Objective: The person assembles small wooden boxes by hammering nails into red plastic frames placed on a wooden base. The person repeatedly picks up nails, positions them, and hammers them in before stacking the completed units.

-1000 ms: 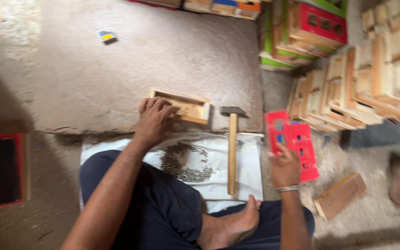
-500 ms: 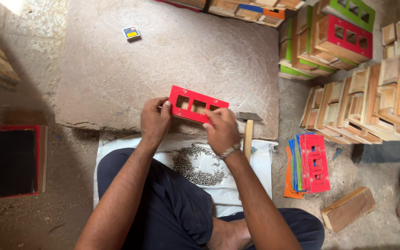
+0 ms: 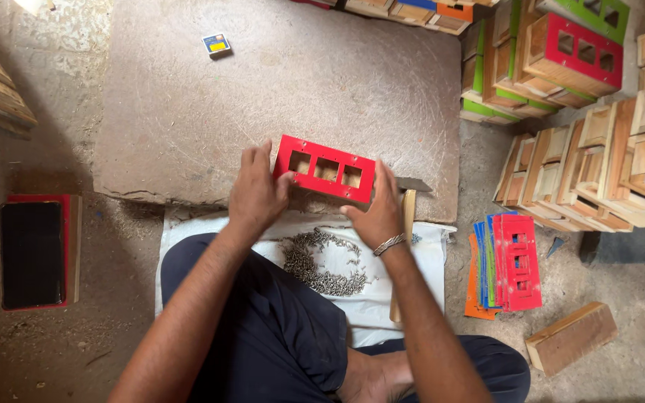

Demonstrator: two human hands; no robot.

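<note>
Both hands share the grip on a red plate with three square cut-outs (image 3: 325, 169), the left hand (image 3: 257, 192) closed on its left end and the right hand (image 3: 377, 210) on its right end, holding it flat over the near edge of the stone slab (image 3: 188, 97). Just near of it a heap of small nails (image 3: 321, 261) lies on a white cloth (image 3: 419, 261), with a hammer (image 3: 406, 224) partly hidden behind the right hand. Farther right on the floor sits a stack of coloured plates (image 3: 508, 263), with wooden boxes (image 3: 606, 172) piled beyond and a small matchbox (image 3: 216, 45) at the slab's far edge.

Hammer (image 3: 406, 224) head (mostly) behind right hand (image 3: 376, 216), red plate (image 3: 325, 169).
</note>
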